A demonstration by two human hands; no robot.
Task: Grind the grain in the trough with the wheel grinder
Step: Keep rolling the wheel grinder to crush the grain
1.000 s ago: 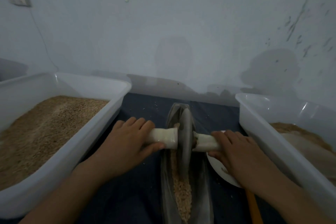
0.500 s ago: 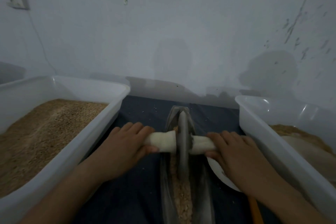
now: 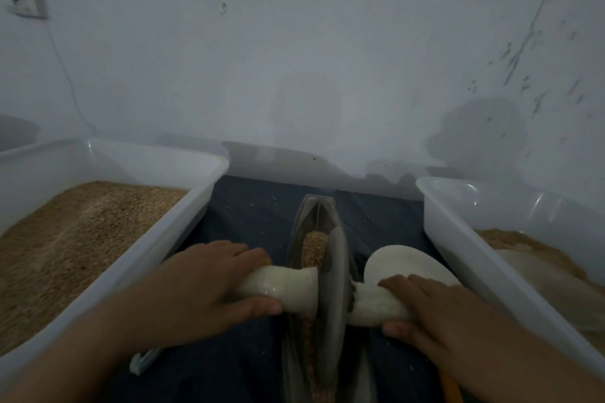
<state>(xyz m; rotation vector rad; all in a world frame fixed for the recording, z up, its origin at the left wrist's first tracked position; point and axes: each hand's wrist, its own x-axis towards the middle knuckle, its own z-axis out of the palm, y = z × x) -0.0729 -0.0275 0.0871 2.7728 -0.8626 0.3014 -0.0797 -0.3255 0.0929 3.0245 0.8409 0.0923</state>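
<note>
Left hand (image 3: 199, 291) curled over the pale left handle (image 3: 281, 285), thumb beneath; right hand (image 3: 435, 311) wrapped likewise round the right handle (image 3: 373, 304); both gripping firmly, either side of the wheel (image 3: 335, 298). Wheel standing on edge in the trough (image 3: 311, 216), grain (image 3: 312, 247) heaped just beyond it and strewn under it; white dish (image 3: 406, 263) right of the trough, bins of grain (image 3: 82, 232) and meal (image 3: 510, 222) flanking. Step judged: rolling mid-stroke; next, probably an even two-handed push toward the far heap, wheel kept upright in the groove.
</note>
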